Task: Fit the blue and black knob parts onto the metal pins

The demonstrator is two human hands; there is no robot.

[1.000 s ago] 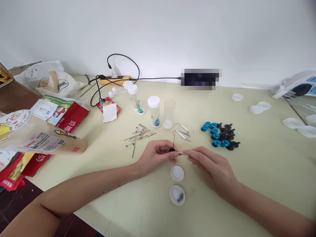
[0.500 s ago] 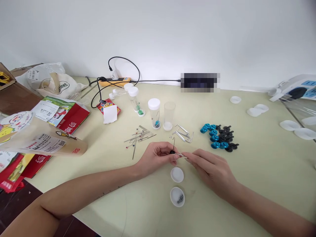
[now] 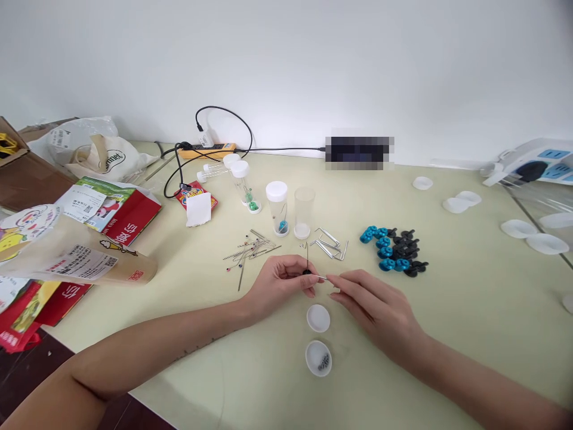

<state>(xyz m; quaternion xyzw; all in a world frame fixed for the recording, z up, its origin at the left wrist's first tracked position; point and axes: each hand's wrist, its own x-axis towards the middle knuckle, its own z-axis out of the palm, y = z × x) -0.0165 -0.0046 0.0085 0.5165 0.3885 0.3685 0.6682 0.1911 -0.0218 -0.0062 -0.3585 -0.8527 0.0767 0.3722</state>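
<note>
pinching a small black part over the worktop, left hand grip clamped; right hand grip clamped on hex key. advise keeping the key aligned, turning gently.

Your left hand pinches a small matt black plastic piece with a thin bright metal wire rising from it; your right hand meets a slim shiny metal pin. The desk under you is smooth, pale yellow-green and matt. Below your hands sit two white plastic caps (dull finish, slightly translucent). The hex keys are bare polished metal, the tubes clear glossy plastic. The blue knobs look glossy, the black ones matt. The bags at left are glossy printed paper.
</note>
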